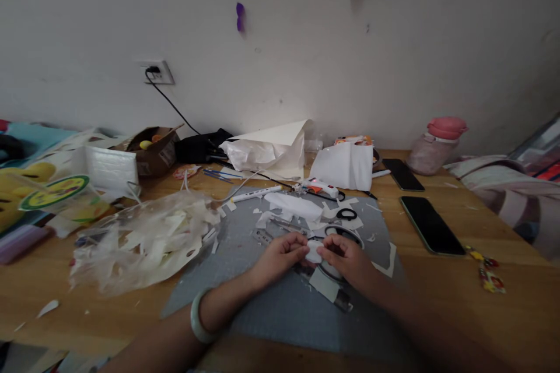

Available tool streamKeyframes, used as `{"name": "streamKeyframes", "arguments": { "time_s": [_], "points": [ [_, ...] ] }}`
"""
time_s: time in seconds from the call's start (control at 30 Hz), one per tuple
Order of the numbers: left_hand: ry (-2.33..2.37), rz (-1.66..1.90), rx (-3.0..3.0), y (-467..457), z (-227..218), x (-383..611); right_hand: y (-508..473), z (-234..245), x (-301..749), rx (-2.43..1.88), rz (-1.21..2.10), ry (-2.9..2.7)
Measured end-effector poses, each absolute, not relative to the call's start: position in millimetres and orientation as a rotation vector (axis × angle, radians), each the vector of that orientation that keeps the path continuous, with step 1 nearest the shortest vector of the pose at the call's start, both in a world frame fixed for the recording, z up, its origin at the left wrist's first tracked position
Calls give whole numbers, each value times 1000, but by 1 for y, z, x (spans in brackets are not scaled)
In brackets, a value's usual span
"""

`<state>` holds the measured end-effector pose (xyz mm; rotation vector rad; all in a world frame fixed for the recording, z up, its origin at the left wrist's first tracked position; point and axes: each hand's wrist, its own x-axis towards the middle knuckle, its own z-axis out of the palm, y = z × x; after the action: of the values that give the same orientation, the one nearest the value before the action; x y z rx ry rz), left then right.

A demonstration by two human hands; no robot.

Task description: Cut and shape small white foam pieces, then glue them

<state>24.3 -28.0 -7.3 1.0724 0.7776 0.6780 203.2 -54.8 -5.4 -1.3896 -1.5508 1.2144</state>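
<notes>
A small white rounded piece (314, 252), looking like cut paper, is pinched between both my hands above the grey mat. My left hand (284, 253), with a pale bangle (199, 317) on its wrist, grips its left edge between thumb and fingers. On the opposite edge my right hand (343, 253) closes in the same way. Scissors (345, 234) with dark handles lie just behind and beneath my right hand, partly hidden. White paper scraps (295, 205) are strewn behind the hands. A white glue gun (321, 186) rests at the mat's far edge.
A plastic bag of scraps (149, 239) spreads to the left, near a cardboard box (155, 154). Two phones (431, 224) and a pink-lidded bottle (437, 143) are on the right. A white pen (256, 193) lies on the mat (271, 320). A cable (172, 105) runs from the wall socket.
</notes>
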Motion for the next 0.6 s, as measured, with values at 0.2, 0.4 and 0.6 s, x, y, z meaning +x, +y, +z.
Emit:
{"name": "streamKeyframes", "arguments": {
  "time_s": [0.2, 0.4, 0.6],
  "points": [
    [797, 669, 1064, -28, -7, 25, -55, -8, 204, -1380, 1233, -1526],
    [816, 628, 1092, -27, -10, 24, -55, -6, 205, -1345, 1283, -1483],
    [815, 650, 1165, -27, -10, 24, -55, -3, 206, -1393, 1317, -1540]
  ]
}}
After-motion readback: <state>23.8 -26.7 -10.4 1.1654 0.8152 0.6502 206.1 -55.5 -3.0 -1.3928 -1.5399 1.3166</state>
